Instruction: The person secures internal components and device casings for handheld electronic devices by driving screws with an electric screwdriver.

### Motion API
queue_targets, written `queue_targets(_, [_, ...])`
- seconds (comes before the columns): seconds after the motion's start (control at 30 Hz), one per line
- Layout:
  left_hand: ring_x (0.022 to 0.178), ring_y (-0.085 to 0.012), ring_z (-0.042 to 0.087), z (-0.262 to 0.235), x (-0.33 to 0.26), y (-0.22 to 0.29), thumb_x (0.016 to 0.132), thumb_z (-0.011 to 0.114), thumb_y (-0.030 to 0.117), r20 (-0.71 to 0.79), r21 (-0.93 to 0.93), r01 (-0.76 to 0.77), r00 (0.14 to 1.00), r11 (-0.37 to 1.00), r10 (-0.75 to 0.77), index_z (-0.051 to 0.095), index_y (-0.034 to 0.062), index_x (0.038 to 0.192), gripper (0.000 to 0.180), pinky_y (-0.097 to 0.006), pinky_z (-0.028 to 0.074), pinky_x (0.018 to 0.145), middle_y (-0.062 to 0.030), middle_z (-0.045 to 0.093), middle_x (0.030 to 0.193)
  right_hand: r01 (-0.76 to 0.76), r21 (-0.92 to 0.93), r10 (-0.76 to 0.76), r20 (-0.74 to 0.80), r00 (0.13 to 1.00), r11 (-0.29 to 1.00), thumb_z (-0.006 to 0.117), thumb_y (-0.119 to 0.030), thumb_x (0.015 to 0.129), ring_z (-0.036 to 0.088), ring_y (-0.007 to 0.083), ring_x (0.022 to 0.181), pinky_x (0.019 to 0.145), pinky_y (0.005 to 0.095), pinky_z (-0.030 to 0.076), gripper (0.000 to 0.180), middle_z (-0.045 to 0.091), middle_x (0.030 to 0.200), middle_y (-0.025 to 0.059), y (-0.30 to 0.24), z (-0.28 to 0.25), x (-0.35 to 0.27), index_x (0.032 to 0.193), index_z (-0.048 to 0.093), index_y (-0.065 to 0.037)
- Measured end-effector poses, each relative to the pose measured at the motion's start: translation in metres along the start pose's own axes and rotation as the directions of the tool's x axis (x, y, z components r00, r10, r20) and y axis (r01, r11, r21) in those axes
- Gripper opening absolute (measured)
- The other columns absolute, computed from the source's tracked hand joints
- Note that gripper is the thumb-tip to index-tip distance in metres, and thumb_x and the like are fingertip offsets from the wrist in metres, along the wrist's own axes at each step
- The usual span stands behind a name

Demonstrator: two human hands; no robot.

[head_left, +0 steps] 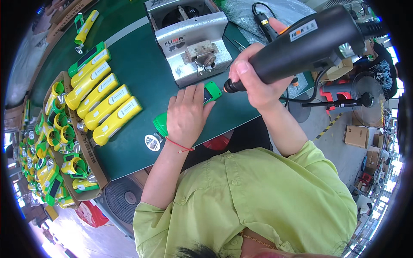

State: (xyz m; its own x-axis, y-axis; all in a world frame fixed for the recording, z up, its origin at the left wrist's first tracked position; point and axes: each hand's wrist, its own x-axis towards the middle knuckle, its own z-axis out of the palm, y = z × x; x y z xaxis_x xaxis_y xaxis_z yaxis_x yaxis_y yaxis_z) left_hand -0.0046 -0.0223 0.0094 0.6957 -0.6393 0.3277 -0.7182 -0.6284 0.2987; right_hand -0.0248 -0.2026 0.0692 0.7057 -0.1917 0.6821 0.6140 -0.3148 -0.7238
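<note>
My left hand [186, 116] lies over a green flashlight body [161, 124] with a dark panel, its fingers wrapped across it and pressing it to the table. Most of the body's middle is hidden under that hand. My right hand [260, 88] grips a large black electric screwdriver [307, 45], held level with its tip pointing left. That tip is close to the flashlight's narrow right end; I cannot tell whether they touch. A shiny round reflector [152, 142] sits on the table below the flashlight's wide end.
Several yellow flashlights [117, 120] lie in a row at left, beside a cardboard box [91, 165] full of green and yellow flashlights. A metal screw feeder [193, 38] stands beyond my hands. Another black screwdriver [264, 26] lies behind. A fan [365, 99] stands at right.
</note>
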Motion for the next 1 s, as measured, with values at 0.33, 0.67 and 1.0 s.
queue_targets(0.33, [0.088,-0.0247,0.061,0.002,0.000,0.001,0.080,0.075,0.028,-0.005,-0.024,0.001,1.000,1.000,-0.001,0.060,0.0041,0.118,0.047,-0.037,0.046,0.072,-0.0073,0.061,0.103,0.015,0.018,-0.016,0.018,1.000,1.000,0.062,0.005,0.083,0.059,0.0168,0.057,0.058,0.0286,0.052,0.069,0.060,0.075,0.0142,0.017,0.011,-0.026,0.136,0.017,0.004])
queue_targets(0.67, [0.095,-0.0225,0.061,-0.010,-0.005,-0.004,0.071,0.079,0.029,-0.017,-0.005,-0.013,1.000,1.000,0.013,0.058,0.0059,0.123,0.061,-0.035,0.047,0.077,-0.0064,0.061,0.107,0.017,0.021,-0.017,0.041,0.999,1.000,0.065,0.006,0.079,0.060,0.0166,0.060,0.057,0.0284,0.050,0.066,0.060,0.075,0.0112,0.018,0.017,-0.028,0.133,0.027,0.006])
queue_targets(1.0, [0.085,-0.0268,0.061,-0.038,-0.026,-0.037,0.064,0.084,0.022,-0.042,-0.137,0.082,0.995,0.987,-0.088,0.063,0.0060,0.117,0.059,-0.036,0.052,0.074,-0.0099,0.061,0.096,-0.183,0.268,0.155,0.122,0.980,0.946,0.077,0.003,0.072,0.062,0.0103,0.064,0.058,0.0241,0.050,0.045,0.065,0.075,0.0044,-0.006,-0.001,0.039,0.110,0.052,0.001])
